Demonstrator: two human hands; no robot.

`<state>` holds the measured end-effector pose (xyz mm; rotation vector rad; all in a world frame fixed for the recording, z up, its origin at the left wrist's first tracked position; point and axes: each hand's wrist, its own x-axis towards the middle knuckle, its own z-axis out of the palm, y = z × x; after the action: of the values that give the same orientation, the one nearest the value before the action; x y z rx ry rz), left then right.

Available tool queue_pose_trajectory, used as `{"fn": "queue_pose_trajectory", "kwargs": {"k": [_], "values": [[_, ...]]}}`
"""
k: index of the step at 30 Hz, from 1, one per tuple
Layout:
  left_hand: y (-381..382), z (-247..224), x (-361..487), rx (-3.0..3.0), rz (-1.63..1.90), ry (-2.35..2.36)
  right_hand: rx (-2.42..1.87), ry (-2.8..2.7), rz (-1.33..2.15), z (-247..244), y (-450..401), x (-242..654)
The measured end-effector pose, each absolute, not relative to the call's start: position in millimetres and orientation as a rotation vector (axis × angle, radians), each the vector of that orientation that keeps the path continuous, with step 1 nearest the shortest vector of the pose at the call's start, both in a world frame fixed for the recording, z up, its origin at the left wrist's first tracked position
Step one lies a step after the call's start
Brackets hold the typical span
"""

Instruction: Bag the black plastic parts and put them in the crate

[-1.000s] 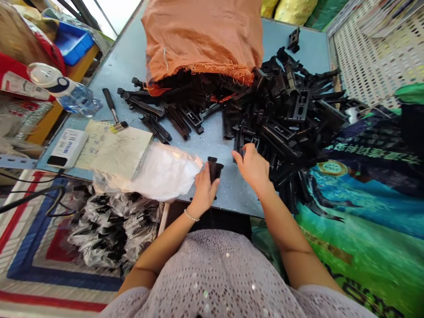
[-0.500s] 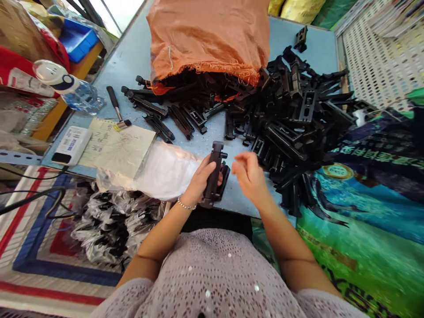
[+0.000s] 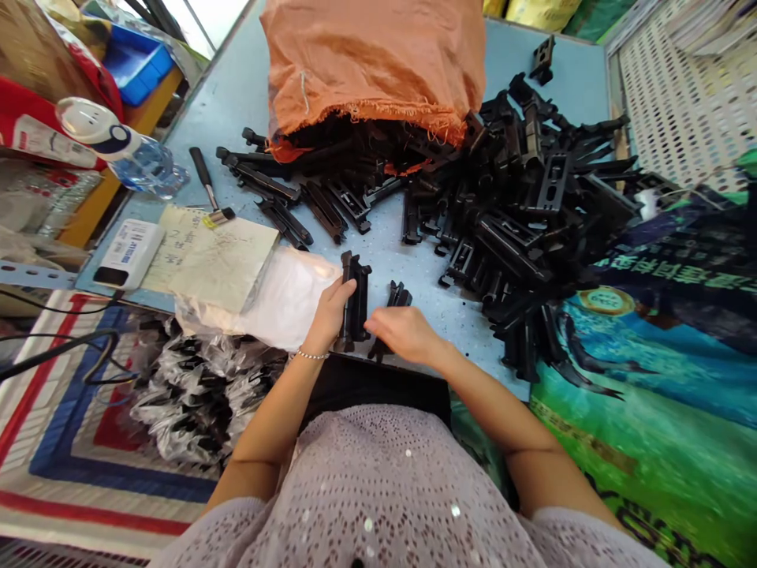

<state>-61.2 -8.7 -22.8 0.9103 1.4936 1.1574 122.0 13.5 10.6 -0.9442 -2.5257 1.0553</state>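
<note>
Black part [image 3: 358, 308] is gripped between the thumb and fingers of the left hand [image 3: 327, 318], its length pointing away from the body, at the near edge of the worktop [image 3: 441, 304]; whether it rests on the surface cannot be told. The fingers of the right hand [image 3: 405, 333] are curled in, their tips just beside the gripped part; whether anything is pinched by them cannot be told. A second black part [image 3: 398, 295] is partly hidden behind that hand. Beside the left hand, white plastic bags [image 3: 292, 296] are laid on the worktop, bordered by a handwritten sheet [image 3: 216, 260], on which the head of a hammer [image 3: 204, 173] is rested. Farther left, a white device [image 3: 130, 252] and a bottle [image 3: 127, 150] are seen. Beyond the hands, a heap of black parts [image 3: 509, 229] is spread before and beside an orange sack [image 3: 372, 63].
</note>
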Motion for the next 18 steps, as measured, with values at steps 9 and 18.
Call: {"fn": "queue_pose_trajectory", "kwargs": {"k": [9, 18], "values": [[-36, -37, -12, 1.515, 0.29, 1.961, -2.05, -2.429, 0.454, 17, 159, 105], [6, -7, -39, 0.586, 1.331, 1.202, -1.062, -2.68, 0.792, 36, 32, 128]]}}
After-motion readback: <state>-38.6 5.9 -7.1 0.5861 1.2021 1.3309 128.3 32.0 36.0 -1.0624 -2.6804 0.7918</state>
